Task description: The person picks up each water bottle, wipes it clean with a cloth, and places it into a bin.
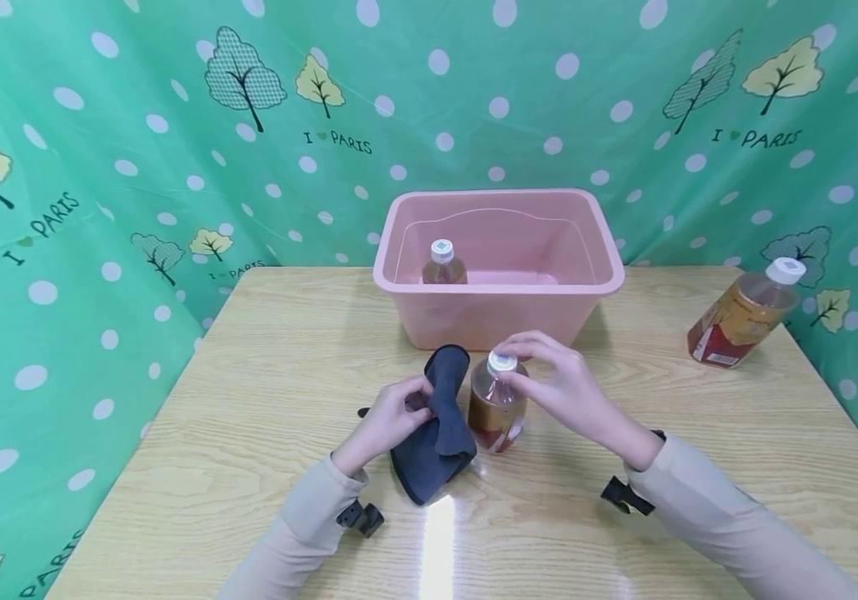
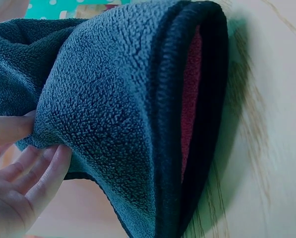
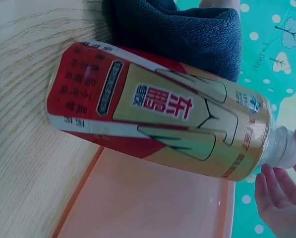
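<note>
A dark grey cloth (image 1: 431, 454) with a black edge stands bunched on the table, and my left hand (image 1: 396, 414) pinches a fold of it between thumb and fingers. Close up in the left wrist view, the cloth (image 2: 103, 94) looks fluffy, with a strip of red inside its fold. Right beside it a drink bottle (image 1: 497, 408) stands upright on the table. My right hand (image 1: 560, 385) grips the white cap at its top. In the right wrist view the bottle (image 3: 152, 109) shows a red and gold label, and the cloth lies against its side.
Behind the hands is a pink bin (image 1: 500, 317) with another capped bottle (image 1: 444, 268) standing in it at the left. A third bottle (image 1: 745, 315) is on the table's right side. A green dotted curtain (image 1: 474, 92) hangs around the back and sides of the wooden table (image 1: 249, 375).
</note>
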The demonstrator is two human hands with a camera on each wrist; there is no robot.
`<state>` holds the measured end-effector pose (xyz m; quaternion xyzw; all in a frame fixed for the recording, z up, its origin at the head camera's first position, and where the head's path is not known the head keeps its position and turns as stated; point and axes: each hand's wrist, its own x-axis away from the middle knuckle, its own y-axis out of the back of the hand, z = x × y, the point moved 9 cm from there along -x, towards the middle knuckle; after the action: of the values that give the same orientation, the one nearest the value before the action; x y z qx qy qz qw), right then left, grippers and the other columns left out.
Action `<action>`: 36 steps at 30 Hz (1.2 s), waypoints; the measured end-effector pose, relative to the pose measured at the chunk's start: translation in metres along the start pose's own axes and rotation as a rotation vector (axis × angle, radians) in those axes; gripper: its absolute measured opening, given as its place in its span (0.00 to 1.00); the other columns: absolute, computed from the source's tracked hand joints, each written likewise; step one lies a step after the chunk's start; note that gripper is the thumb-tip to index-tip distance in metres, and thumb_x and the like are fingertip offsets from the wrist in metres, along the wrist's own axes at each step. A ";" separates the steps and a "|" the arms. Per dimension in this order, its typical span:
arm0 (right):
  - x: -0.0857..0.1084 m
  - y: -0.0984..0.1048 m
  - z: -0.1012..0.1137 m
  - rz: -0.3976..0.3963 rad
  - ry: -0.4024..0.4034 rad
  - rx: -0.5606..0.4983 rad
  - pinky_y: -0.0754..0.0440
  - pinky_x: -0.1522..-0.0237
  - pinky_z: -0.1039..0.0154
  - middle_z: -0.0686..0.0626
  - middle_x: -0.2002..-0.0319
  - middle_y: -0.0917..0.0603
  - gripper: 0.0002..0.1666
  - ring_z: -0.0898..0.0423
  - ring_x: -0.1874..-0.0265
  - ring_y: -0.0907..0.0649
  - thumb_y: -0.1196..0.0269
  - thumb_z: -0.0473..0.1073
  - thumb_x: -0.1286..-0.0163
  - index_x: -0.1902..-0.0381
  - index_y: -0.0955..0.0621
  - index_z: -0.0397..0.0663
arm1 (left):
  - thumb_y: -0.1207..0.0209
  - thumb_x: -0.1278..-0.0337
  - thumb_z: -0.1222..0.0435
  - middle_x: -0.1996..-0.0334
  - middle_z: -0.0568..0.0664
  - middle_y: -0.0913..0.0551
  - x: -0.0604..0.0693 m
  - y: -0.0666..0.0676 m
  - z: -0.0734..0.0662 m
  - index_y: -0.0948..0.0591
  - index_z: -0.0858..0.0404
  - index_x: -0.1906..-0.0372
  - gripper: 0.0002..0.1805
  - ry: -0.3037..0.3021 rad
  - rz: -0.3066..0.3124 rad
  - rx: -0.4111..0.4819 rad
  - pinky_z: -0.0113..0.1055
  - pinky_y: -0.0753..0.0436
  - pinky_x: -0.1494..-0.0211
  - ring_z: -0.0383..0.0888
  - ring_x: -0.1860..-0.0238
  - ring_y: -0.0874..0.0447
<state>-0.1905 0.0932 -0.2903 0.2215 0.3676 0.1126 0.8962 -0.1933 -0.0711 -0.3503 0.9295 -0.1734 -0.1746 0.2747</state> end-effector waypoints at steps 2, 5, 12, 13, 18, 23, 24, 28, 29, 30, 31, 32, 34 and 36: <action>0.001 -0.001 -0.001 0.017 -0.006 -0.003 0.25 0.57 0.70 0.45 0.59 0.21 0.17 0.56 0.59 0.22 0.36 0.27 0.51 0.60 0.20 0.37 | 0.47 0.62 0.84 0.74 0.56 0.23 0.000 0.000 0.000 0.27 0.69 0.74 0.09 -0.003 0.001 0.003 0.33 0.24 0.70 0.50 0.73 0.24; 0.001 -0.002 -0.002 0.045 -0.008 -0.013 0.29 0.52 0.73 0.45 0.56 0.21 0.17 0.56 0.55 0.23 0.37 0.28 0.49 0.58 0.21 0.38 | 0.47 0.61 0.84 0.74 0.56 0.23 0.000 -0.002 0.005 0.27 0.69 0.74 0.09 -0.005 0.001 0.002 0.33 0.24 0.70 0.49 0.73 0.25; 0.003 -0.004 -0.003 0.086 0.001 -0.022 0.32 0.48 0.74 0.47 0.52 0.22 0.19 0.55 0.50 0.25 0.39 0.28 0.46 0.54 0.22 0.42 | 0.46 0.61 0.82 0.73 0.54 0.23 -0.002 -0.009 0.034 0.26 0.67 0.73 0.10 -0.002 -0.011 0.002 0.32 0.25 0.70 0.46 0.73 0.25; 0.004 -0.005 -0.003 0.093 0.001 -0.021 0.32 0.48 0.74 0.48 0.51 0.22 0.20 0.54 0.50 0.25 0.40 0.28 0.46 0.53 0.22 0.42 | 0.46 0.61 0.82 0.73 0.53 0.23 -0.002 -0.009 0.034 0.26 0.66 0.73 0.10 -0.006 -0.013 0.002 0.32 0.25 0.70 0.45 0.73 0.25; 0.003 -0.006 -0.002 0.122 0.018 -0.022 0.32 0.49 0.74 0.47 0.50 0.23 0.20 0.54 0.49 0.25 0.40 0.28 0.46 0.52 0.22 0.41 | 0.46 0.60 0.81 0.72 0.52 0.22 -0.003 -0.006 0.031 0.26 0.65 0.72 0.10 -0.038 -0.026 0.011 0.30 0.24 0.70 0.43 0.72 0.25; 0.002 -0.008 -0.003 0.152 0.031 -0.045 0.31 0.50 0.74 0.45 0.50 0.23 0.20 0.55 0.50 0.25 0.41 0.27 0.46 0.53 0.23 0.40 | 0.46 0.59 0.80 0.72 0.51 0.23 -0.005 -0.005 0.027 0.26 0.65 0.71 0.09 -0.048 -0.031 0.016 0.30 0.24 0.70 0.42 0.72 0.26; 0.002 -0.009 -0.003 0.157 0.033 -0.049 0.31 0.50 0.74 0.45 0.50 0.23 0.20 0.55 0.50 0.25 0.41 0.27 0.46 0.53 0.23 0.40 | 0.46 0.59 0.80 0.72 0.51 0.23 -0.005 -0.005 0.026 0.26 0.65 0.71 0.09 -0.048 -0.031 0.017 0.30 0.24 0.70 0.42 0.72 0.26; 0.002 -0.009 -0.004 0.165 0.031 -0.054 0.31 0.50 0.74 0.45 0.50 0.23 0.19 0.55 0.50 0.25 0.41 0.28 0.45 0.53 0.22 0.41 | 0.46 0.58 0.80 0.71 0.52 0.23 -0.006 -0.004 0.022 0.26 0.66 0.71 0.09 -0.048 -0.032 0.021 0.32 0.23 0.69 0.43 0.71 0.25; 0.001 -0.009 -0.004 0.164 0.030 -0.055 0.31 0.50 0.74 0.45 0.50 0.23 0.19 0.55 0.50 0.25 0.40 0.28 0.46 0.54 0.22 0.41 | 0.46 0.58 0.80 0.70 0.53 0.23 -0.007 -0.004 0.020 0.26 0.66 0.71 0.09 -0.051 -0.033 0.022 0.32 0.23 0.69 0.44 0.71 0.25; 0.001 -0.009 -0.004 0.161 0.030 -0.054 0.31 0.50 0.74 0.45 0.50 0.23 0.19 0.55 0.50 0.25 0.40 0.28 0.46 0.54 0.22 0.41 | 0.46 0.58 0.80 0.70 0.53 0.23 -0.007 -0.003 0.018 0.26 0.66 0.71 0.09 -0.054 -0.037 0.025 0.32 0.23 0.69 0.44 0.70 0.24; 0.001 -0.009 -0.004 0.159 0.029 -0.052 0.31 0.50 0.74 0.45 0.50 0.23 0.19 0.55 0.50 0.25 0.40 0.28 0.46 0.54 0.22 0.41 | 0.46 0.59 0.81 0.70 0.53 0.23 -0.008 -0.002 0.016 0.26 0.66 0.71 0.09 -0.054 -0.041 0.032 0.32 0.23 0.69 0.44 0.70 0.24; 0.001 -0.009 -0.004 0.155 0.029 -0.049 0.31 0.51 0.74 0.45 0.50 0.23 0.19 0.55 0.50 0.25 0.40 0.29 0.46 0.55 0.21 0.41 | 0.46 0.59 0.81 0.70 0.53 0.23 -0.008 -0.001 0.014 0.26 0.66 0.71 0.09 -0.056 -0.046 0.038 0.32 0.23 0.69 0.45 0.70 0.24; 0.001 -0.009 -0.004 0.146 0.030 -0.044 0.30 0.51 0.75 0.44 0.50 0.23 0.18 0.55 0.50 0.25 0.39 0.29 0.47 0.56 0.21 0.41 | 0.47 0.59 0.81 0.69 0.54 0.23 -0.010 0.002 0.009 0.26 0.66 0.71 0.09 -0.067 -0.057 0.049 0.31 0.23 0.70 0.46 0.70 0.24; 0.001 -0.008 -0.004 0.138 0.030 -0.039 0.30 0.51 0.75 0.45 0.51 0.22 0.18 0.55 0.50 0.24 0.39 0.30 0.47 0.56 0.21 0.41 | 0.47 0.59 0.81 0.69 0.54 0.23 -0.012 0.004 0.005 0.25 0.67 0.71 0.09 -0.075 -0.064 0.055 0.30 0.23 0.69 0.46 0.69 0.23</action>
<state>-0.1927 0.0877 -0.2969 0.2269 0.3624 0.1843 0.8850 -0.2063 -0.0712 -0.3494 0.9346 -0.1587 -0.2132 0.2365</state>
